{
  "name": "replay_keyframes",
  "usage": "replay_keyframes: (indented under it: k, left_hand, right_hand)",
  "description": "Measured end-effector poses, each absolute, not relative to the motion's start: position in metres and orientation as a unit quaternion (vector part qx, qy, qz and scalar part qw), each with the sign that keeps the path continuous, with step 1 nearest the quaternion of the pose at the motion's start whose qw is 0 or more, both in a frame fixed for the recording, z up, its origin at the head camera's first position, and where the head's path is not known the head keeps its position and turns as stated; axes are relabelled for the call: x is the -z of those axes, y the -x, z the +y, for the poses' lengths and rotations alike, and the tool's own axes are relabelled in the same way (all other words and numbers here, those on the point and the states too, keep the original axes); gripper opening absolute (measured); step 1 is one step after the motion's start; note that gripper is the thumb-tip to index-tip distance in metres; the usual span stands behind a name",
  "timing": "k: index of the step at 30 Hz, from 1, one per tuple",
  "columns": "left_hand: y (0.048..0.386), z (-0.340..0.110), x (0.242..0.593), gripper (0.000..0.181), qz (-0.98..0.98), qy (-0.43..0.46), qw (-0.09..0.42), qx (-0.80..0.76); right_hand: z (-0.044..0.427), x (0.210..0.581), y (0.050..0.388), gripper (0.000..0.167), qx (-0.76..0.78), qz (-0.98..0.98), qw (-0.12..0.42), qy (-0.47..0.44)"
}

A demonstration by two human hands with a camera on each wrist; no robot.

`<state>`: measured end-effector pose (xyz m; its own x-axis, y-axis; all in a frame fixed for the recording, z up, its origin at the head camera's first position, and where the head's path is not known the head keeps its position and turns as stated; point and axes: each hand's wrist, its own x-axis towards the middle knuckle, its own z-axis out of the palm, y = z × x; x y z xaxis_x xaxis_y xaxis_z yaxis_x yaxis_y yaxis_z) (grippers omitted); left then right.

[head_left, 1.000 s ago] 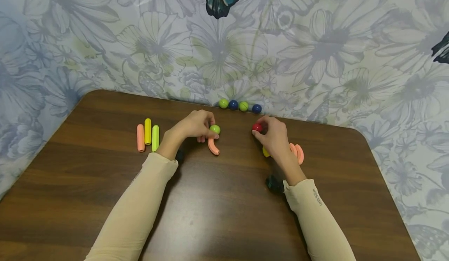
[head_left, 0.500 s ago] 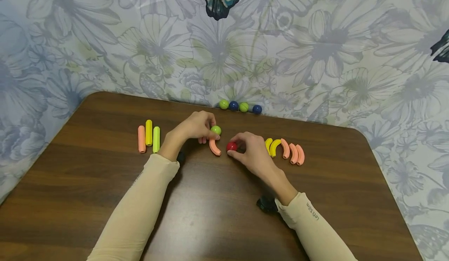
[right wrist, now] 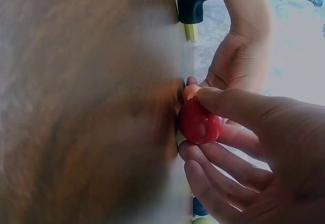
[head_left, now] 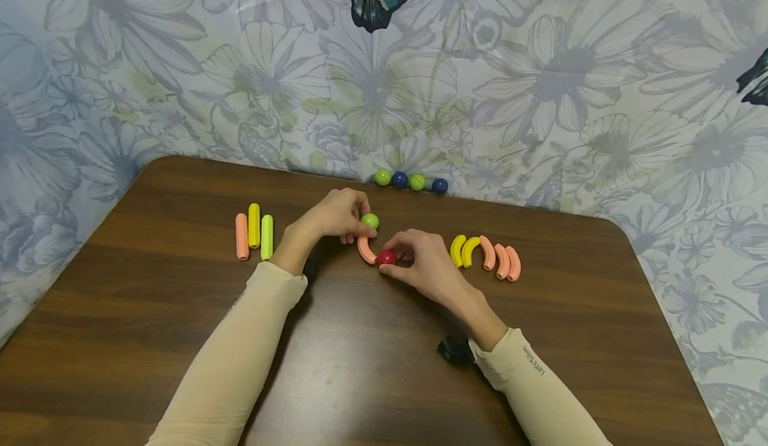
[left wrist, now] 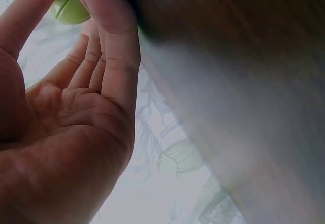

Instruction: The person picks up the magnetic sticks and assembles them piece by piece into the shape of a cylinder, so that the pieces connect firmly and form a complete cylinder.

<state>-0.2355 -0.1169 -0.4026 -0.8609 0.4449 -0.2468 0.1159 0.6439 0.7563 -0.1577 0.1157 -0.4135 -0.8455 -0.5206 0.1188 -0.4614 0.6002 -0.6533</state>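
My left hand [head_left: 339, 214] pinches a curved pink tube [head_left: 366, 251] near its upper end, where a lime-green ball [head_left: 370, 221] sits against it. That ball also shows past the fingertips in the left wrist view, while most of the tube is hidden there. Between thumb and fingers my right hand [head_left: 423, 263] holds a red ball [right wrist: 199, 122]. In the head view the red ball meets the tube's lower end; whether the two are joined I cannot tell.
Right of the hands lie yellow curved tubes [head_left: 463, 251] and pink curved tubes [head_left: 502, 261]. Straight pink [head_left: 242, 237], yellow [head_left: 255, 226] and green [head_left: 267, 237] tubes lie at left. Green and blue balls [head_left: 399, 179] line the table's back edge, before a patterned wall [head_left: 540, 99].
My right hand has carried the red ball leftward and toward me, from above the curved tubes to the pink tube's lower end. The left hand has hardly moved.
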Motion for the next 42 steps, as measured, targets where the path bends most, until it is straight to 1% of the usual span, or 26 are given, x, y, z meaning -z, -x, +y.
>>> replay_keyframes:
  k: [6, 11, 15, 19, 25, 29, 34, 38, 42]
  left_hand:
    - [0.236, -0.116, 0.402, 0.032, 0.883, -0.159, 0.211, -0.387]
    - [0.236, -0.116, 0.402, 0.032, 0.885, -0.162, 0.209, -0.384]
    - [0.236, -0.116, 0.403, 0.033, 0.886, -0.167, 0.206, -0.379]
    - [0.235, -0.118, 0.404, 0.034, 0.884, -0.172, 0.205, -0.382]
    - [0.236, -0.121, 0.405, 0.035, 0.88, -0.172, 0.202, -0.393]
    - [0.237, -0.124, 0.405, 0.035, 0.879, -0.169, 0.203, -0.397]
    - [0.237, -0.125, 0.406, 0.035, 0.877, -0.172, 0.207, -0.398]
    - [0.236, -0.124, 0.406, 0.035, 0.877, -0.175, 0.204, -0.398]
    - [0.237, -0.121, 0.404, 0.034, 0.877, -0.179, 0.202, -0.396]
  right_hand:
    - [0.114, 0.416, 0.157, 0.024, 0.357, 0.884, 0.051, 0.298]
    - [0.112, 0.419, 0.157, 0.025, 0.355, 0.884, 0.042, 0.302]
    - [0.113, 0.419, 0.158, 0.025, 0.359, 0.882, 0.048, 0.303]
    - [0.115, 0.418, 0.159, 0.021, 0.368, 0.879, 0.055, 0.299]
    - [0.124, 0.411, 0.163, 0.018, 0.346, 0.891, 0.029, 0.293]
    - [0.138, 0.407, 0.166, 0.017, 0.331, 0.899, 0.015, 0.287]
    - [0.166, 0.408, 0.168, 0.014, 0.328, 0.91, -0.007, 0.255]
    - [0.192, 0.408, 0.171, 0.019, 0.317, 0.921, -0.026, 0.226]
    - [0.216, 0.408, 0.173, 0.025, 0.285, 0.933, -0.038, 0.217]
